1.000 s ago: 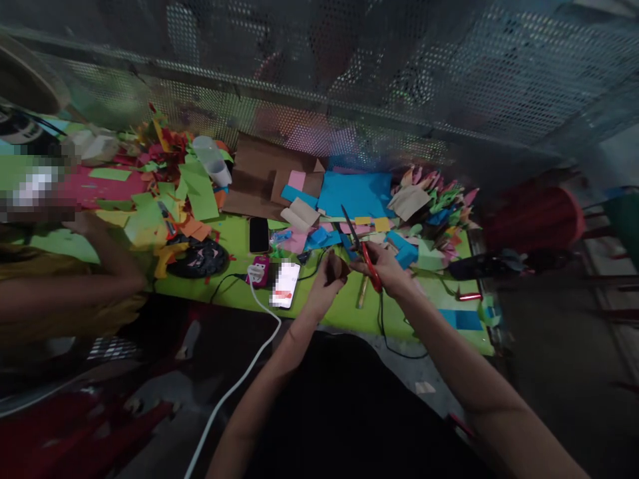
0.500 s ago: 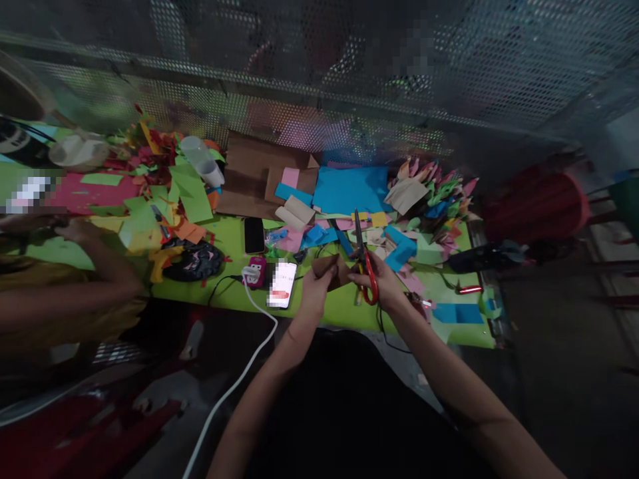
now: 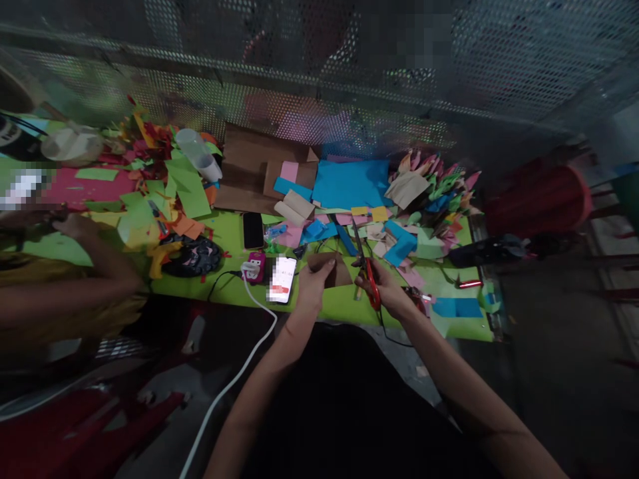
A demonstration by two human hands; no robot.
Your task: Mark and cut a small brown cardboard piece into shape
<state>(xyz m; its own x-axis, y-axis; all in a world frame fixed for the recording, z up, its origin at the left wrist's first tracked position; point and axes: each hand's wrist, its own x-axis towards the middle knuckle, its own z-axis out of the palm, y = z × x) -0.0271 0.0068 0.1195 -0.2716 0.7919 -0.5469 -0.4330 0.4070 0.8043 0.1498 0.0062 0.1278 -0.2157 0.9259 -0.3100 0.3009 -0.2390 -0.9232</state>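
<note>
My left hand (image 3: 312,286) is closed on a small piece of brown paper (image 3: 335,270), held just above the green table (image 3: 344,306) near its front edge. My right hand (image 3: 384,289) grips red-handled scissors (image 3: 367,269), blades pointing away from me, right beside the brown paper. A lit phone (image 3: 282,279) lies just left of my left hand.
Coloured paper scraps, a blue sheet (image 3: 349,183), brown card (image 3: 249,169) and folded paper shapes (image 3: 434,186) cover the table. A dark phone (image 3: 253,230), a pink plug (image 3: 256,268) with white cable and a black mask (image 3: 194,256) lie nearby. Another person's arm (image 3: 64,286) works at left. A perforated metal screen stands behind.
Both hands have dropped a little toward the front edge. The brown paper now lies flatter in my left hand, and the scissors blades have swung more upright beside it.
</note>
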